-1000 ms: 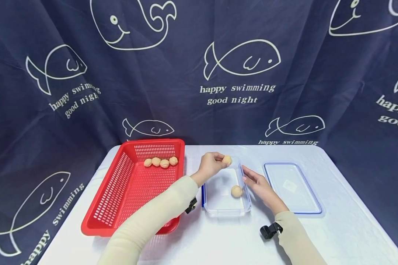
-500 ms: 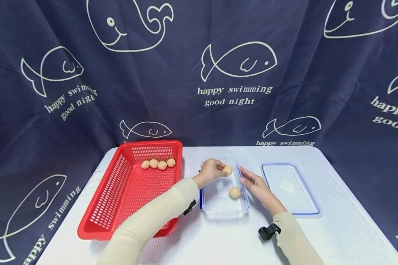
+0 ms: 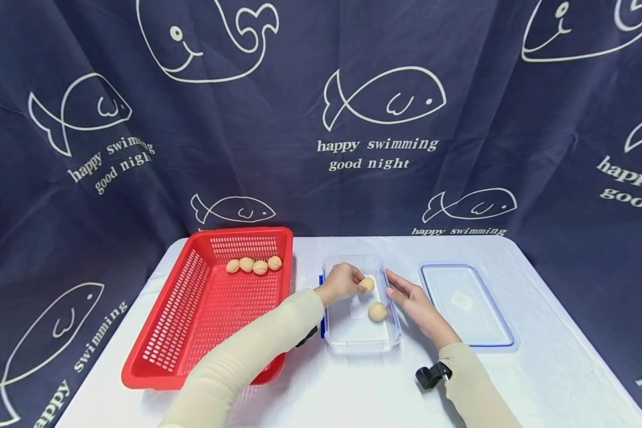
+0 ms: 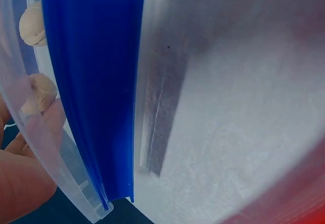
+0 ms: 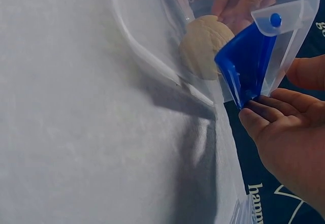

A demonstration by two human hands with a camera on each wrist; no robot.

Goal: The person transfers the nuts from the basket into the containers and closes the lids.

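My left hand reaches down into a clear plastic food container and pinches a walnut between thumb and fingers. In the left wrist view that pinched walnut shows through the container's side, beyond its blue latch flap. A second walnut lies inside on the container's floor, closer to the front. Along the container's right side rests my right hand, fingers fairly straight. The right wrist view has those fingertips at the lower edge of a blue latch.
To the left stands a red perforated basket, with several walnuts in a row near its back. A clear lid with a blue seal lies flat at the right. A dark printed curtain hangs behind the white-covered table.
My left hand has lowered the pinched walnut into the container and brought it a little closer to the front. The right hand has kept its place at the container's side.
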